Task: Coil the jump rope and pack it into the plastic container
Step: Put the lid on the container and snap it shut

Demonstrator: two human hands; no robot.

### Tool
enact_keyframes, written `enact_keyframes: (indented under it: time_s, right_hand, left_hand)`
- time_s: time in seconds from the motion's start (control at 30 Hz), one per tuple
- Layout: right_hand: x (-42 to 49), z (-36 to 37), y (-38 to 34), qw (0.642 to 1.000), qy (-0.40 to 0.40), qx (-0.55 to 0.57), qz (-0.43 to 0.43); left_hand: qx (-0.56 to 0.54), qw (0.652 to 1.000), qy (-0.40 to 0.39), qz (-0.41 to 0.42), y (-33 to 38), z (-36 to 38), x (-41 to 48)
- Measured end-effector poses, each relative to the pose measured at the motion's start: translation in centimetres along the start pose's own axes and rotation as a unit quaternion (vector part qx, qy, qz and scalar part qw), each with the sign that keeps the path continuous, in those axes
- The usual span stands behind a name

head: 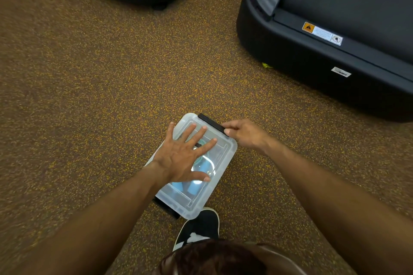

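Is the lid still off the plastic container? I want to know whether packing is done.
No: the clear lid covers the container, with the left hand flat on it.

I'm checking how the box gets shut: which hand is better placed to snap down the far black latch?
The right hand: its fingers already pinch the far black latch. The left hand lies flat on the lid, pressing it down over the jump rope.
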State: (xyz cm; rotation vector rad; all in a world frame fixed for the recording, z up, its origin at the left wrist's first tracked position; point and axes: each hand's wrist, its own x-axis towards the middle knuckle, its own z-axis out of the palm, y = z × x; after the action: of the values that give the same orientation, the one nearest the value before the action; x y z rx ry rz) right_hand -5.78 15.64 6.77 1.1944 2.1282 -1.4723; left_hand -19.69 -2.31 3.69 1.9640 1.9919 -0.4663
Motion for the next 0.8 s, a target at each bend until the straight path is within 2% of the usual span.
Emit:
enact_keyframes:
  time_s: [0.2, 0.8]
  right_hand:
    - [0.2, 0.7, 0.3, 0.985, 0.044, -0.161, -0.036]
    - [-0.2, 1.1, -0.1, 0.962, 0.082, -0.247, -0.080]
  left_hand:
    - [-0.001, 1.000, -0.008, -0.001, 0.1, -0.2, -0.1]
    - [-0.009, 1.000, -0.015, -0.007, 0.1, -0.4, 0.0]
